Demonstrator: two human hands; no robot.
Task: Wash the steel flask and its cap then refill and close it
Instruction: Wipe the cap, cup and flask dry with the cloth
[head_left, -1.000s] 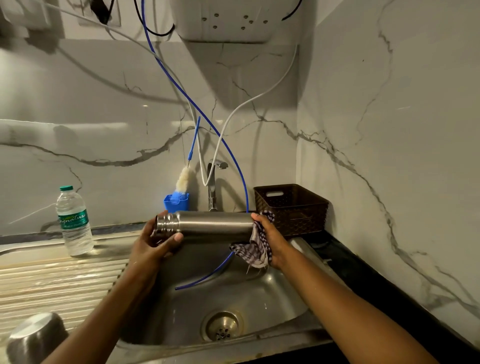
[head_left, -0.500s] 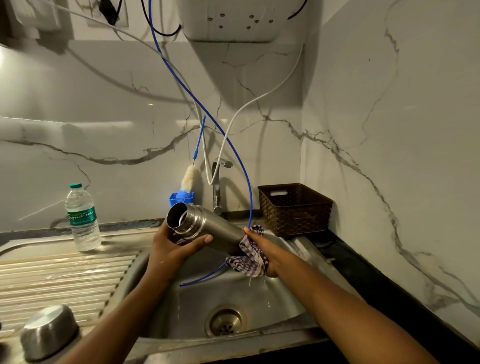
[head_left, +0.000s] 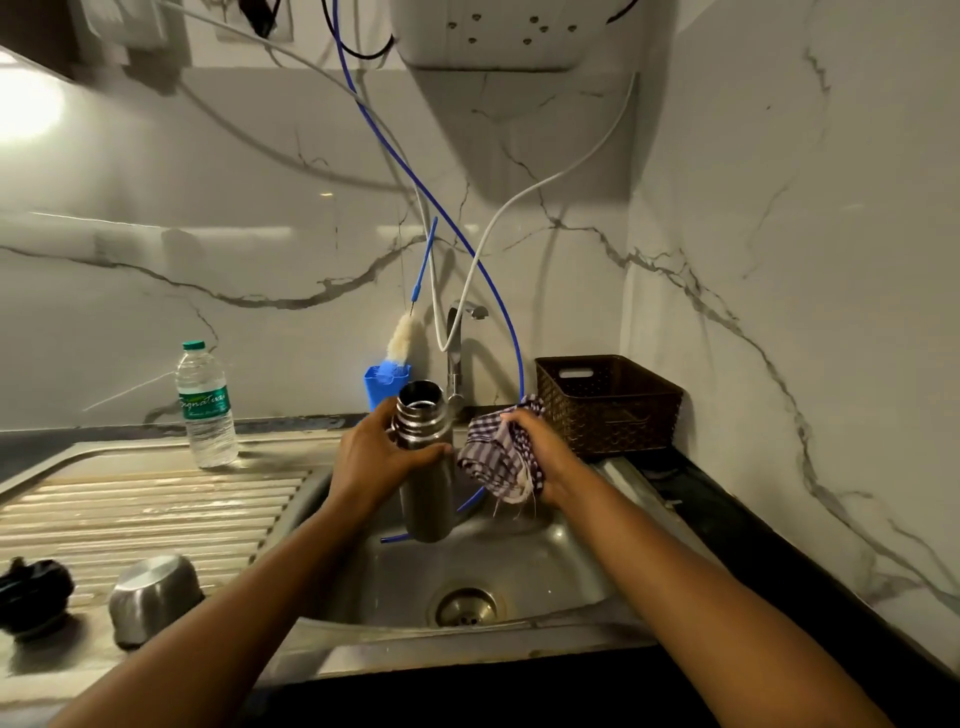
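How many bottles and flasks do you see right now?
2. The steel flask, mouth open, is gripped by the left hand over the sink. A capped plastic water bottle stands at the drainboard's back. None seems hidden.

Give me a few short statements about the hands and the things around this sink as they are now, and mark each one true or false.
1. The left hand grips the steel flask upright above the sink. True.
2. The flask's mouth is closed. False: it is open, and nothing is screwed onto it.
3. The right hand holds a checked cloth. True.
4. The plastic water bottle lies on its side in the sink. False: it stands upright on the drainboard.
5. The brown basket stands to the left of the tap. False: it is to the right of the tap.
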